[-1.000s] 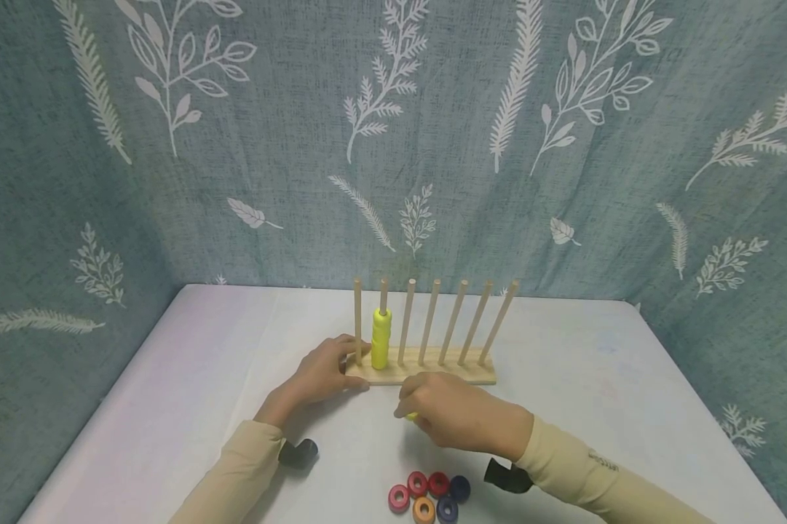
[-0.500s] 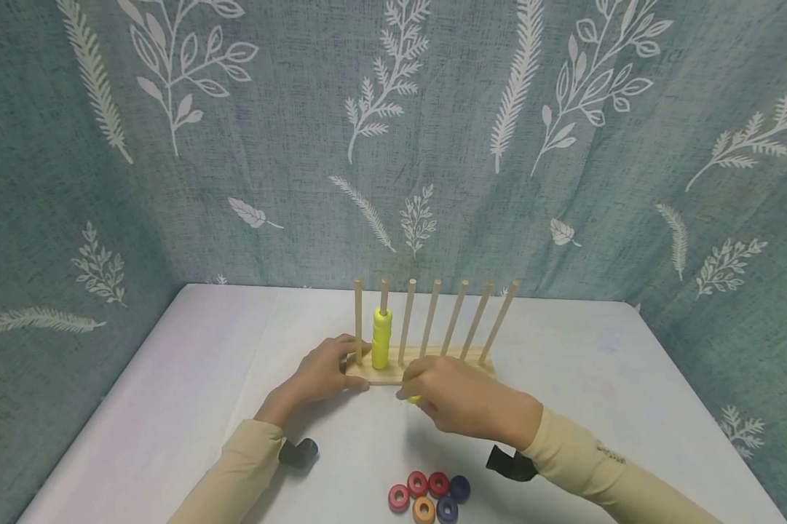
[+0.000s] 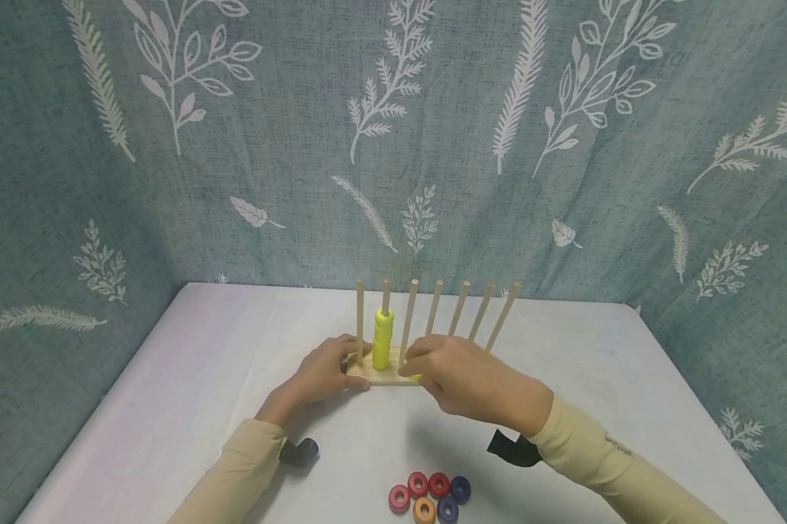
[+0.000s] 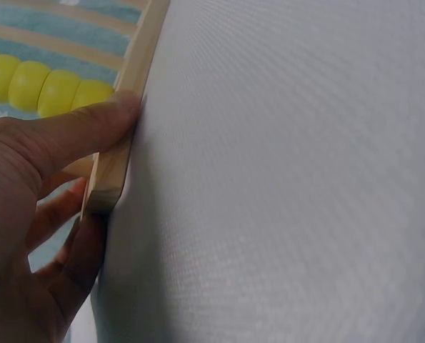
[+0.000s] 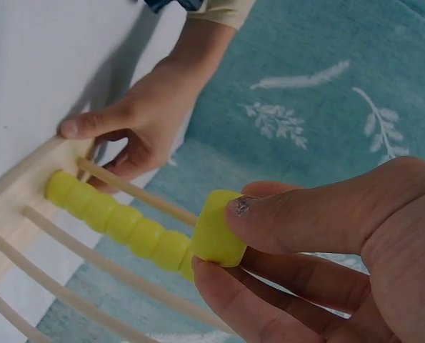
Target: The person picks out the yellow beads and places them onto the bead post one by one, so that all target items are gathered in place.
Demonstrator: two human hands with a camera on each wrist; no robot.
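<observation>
My left hand [image 3: 324,371] grips the left end of a wooden base [image 3: 383,376], thumb along its front edge and fingers behind, as the left wrist view confirms. Several upright wooden pegs rise from this base. On the second peg from the left sits a stack of yellow beads [image 3: 381,340], with the bare peg tip above it. My right hand [image 3: 461,375] pinches a single yellow bead [image 5: 219,229] between thumb and fingertips. In the head view this hand is in front of the pegs, hiding the right part of the base and most of the held bead.
Near the front of the white table [image 3: 170,407] lie three red beads [image 3: 400,507], one orange bead [image 3: 416,511] and two dark blue beads [image 3: 461,495], close together. A teal leaf-patterned cloth [image 3: 288,247] hangs behind the table and at its sides.
My right hand has moved away from me and slightly right, carrying the yellow bead from in front of the base up to the pegs. The left hand has kept its place.
</observation>
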